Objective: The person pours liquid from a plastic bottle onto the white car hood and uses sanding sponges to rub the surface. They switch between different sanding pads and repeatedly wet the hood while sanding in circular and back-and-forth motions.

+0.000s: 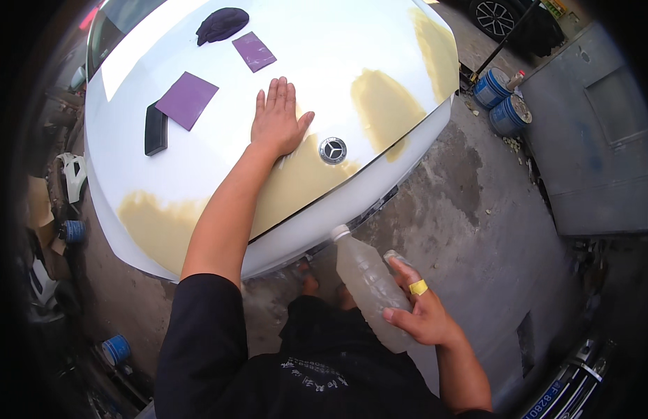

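Pressing flat against the white hood [219,133], the left hand [278,119] is spreading its fingers slightly and is grasping nothing. The right hand [427,313] is gripping a clear plastic bottle [369,286] with a white cap [340,232]; the bottle is leaning to the left at its top, in front of the hood's front edge and apart from it. A yellow band [419,288] is circling one right finger. Beside the left wrist, a tan patch [296,181] is running along the hood's edge, and a round badge [332,150] is sitting to the right. Beyond and left of the fingers, two purple sheets [188,100], a black block [155,130] and a dark cloth bundle [222,26] are lying on the hood.
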Action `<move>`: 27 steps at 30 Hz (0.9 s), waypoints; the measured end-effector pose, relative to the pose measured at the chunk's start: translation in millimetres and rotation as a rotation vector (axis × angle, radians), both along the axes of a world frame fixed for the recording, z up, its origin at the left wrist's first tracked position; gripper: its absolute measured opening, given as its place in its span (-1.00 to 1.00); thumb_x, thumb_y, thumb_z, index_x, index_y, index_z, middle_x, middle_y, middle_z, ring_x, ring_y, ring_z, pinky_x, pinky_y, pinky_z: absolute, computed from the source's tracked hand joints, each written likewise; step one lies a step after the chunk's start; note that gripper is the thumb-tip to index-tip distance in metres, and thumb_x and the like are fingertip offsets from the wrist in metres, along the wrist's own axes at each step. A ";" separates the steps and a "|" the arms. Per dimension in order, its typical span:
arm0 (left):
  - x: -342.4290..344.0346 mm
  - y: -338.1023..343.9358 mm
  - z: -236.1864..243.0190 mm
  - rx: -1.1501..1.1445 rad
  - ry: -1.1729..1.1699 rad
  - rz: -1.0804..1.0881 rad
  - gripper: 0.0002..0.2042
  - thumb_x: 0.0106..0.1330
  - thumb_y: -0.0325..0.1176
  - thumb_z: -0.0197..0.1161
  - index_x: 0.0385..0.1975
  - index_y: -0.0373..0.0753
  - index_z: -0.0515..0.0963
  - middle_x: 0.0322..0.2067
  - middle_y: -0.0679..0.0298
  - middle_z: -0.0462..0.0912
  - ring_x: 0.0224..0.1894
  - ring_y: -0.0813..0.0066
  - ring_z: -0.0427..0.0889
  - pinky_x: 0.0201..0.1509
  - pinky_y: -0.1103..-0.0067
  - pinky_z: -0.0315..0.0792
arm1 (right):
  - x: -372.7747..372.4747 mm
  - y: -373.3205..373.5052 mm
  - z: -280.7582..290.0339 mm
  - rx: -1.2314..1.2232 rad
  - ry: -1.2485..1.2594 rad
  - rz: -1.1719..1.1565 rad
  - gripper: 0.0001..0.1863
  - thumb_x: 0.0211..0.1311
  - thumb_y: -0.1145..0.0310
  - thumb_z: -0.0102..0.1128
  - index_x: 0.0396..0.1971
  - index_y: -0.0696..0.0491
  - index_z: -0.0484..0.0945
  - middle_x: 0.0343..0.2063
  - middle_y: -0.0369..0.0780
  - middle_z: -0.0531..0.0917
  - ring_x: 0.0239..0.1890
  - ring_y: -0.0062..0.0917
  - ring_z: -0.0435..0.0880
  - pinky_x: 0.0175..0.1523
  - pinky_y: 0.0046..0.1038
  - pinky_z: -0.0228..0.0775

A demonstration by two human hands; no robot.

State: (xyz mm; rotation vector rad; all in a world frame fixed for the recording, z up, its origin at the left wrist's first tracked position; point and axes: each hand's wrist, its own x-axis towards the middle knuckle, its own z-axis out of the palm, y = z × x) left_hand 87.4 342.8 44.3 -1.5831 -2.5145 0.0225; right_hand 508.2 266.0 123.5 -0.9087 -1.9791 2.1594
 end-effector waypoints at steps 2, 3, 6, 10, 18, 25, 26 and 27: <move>16.2 -10.9 -10.4 -0.015 -0.016 -0.143 -0.24 0.48 0.12 -0.23 0.47 -0.37 -0.08 0.52 0.06 -0.17 0.57 0.20 -0.28 0.58 0.27 -0.36 | 5.4 2.7 -5.4 0.004 0.016 -0.011 -0.05 0.14 0.50 0.26 0.48 0.11 -0.08 0.10 -0.08 0.49 0.14 -0.41 0.47 0.30 -0.35 0.23; 28.0 -22.0 -13.3 -0.022 -0.018 -0.209 -0.25 0.48 0.10 -0.21 0.47 -0.37 -0.07 0.52 0.06 -0.16 0.57 0.20 -0.27 0.58 0.28 -0.34 | 6.4 4.4 -4.9 -0.035 0.033 -0.040 -0.06 0.13 0.48 0.28 0.47 0.12 -0.05 0.18 -0.06 0.42 0.21 -0.38 0.41 0.34 -0.34 0.17; 72.4 -69.3 -31.7 0.010 -0.066 -0.252 -0.23 0.44 0.05 -0.06 0.46 -0.38 -0.06 0.51 0.02 -0.15 0.56 0.15 -0.25 0.58 0.24 -0.33 | 12.6 5.2 -3.3 -0.141 0.070 -0.098 -0.08 0.11 0.42 0.32 0.45 0.16 0.02 0.34 -0.02 0.29 0.37 -0.31 0.30 0.42 -0.32 0.07; 119.2 -115.1 -53.1 -0.051 -0.076 -0.316 -0.15 0.35 0.13 0.04 0.46 -0.37 0.00 0.51 0.00 -0.13 0.57 0.12 -0.28 0.57 0.22 -0.37 | 16.8 12.0 -9.1 -0.147 0.113 -0.112 -0.08 0.13 0.41 0.32 0.45 0.17 0.00 0.33 -0.01 0.30 0.36 -0.32 0.30 0.42 -0.32 0.07; 142.0 -14.7 -47.3 -0.152 0.058 -0.504 -0.16 0.36 0.17 0.00 0.45 -0.36 0.02 0.50 0.03 -0.07 0.56 0.15 -0.23 0.58 0.25 -0.36 | 27.9 16.3 -21.1 -0.106 0.146 -0.147 -0.09 0.15 0.39 0.31 0.44 0.21 0.00 0.32 0.01 0.33 0.38 -0.29 0.30 0.43 -0.31 0.07; 156.2 22.3 -47.1 -0.129 0.118 -0.515 -0.21 0.40 0.14 -0.05 0.44 -0.35 0.05 0.50 0.04 -0.07 0.56 0.17 -0.19 0.58 0.29 -0.29 | 40.9 12.9 -20.1 -0.063 0.083 -0.135 -0.09 0.13 0.38 0.31 0.43 0.21 0.01 0.32 0.04 0.33 0.38 -0.23 0.31 0.43 -0.31 0.06; 155.4 7.2 -45.0 -0.152 0.096 -0.535 -0.22 0.38 0.11 0.01 0.43 -0.35 0.08 0.50 0.05 -0.06 0.56 0.17 -0.18 0.58 0.30 -0.26 | 43.9 14.8 -23.0 -0.055 0.076 -0.121 -0.09 0.12 0.38 0.31 0.43 0.21 0.01 0.32 0.04 0.33 0.38 -0.23 0.31 0.44 -0.31 0.07; 155.3 -11.5 -45.7 -0.150 0.069 -0.541 -0.22 0.37 0.09 0.04 0.43 -0.34 0.08 0.50 0.05 -0.05 0.56 0.17 -0.17 0.58 0.30 -0.25 | 46.6 15.4 -23.0 -0.068 0.082 -0.119 -0.09 0.13 0.37 0.31 0.43 0.21 0.01 0.32 0.04 0.33 0.39 -0.23 0.30 0.44 -0.31 0.06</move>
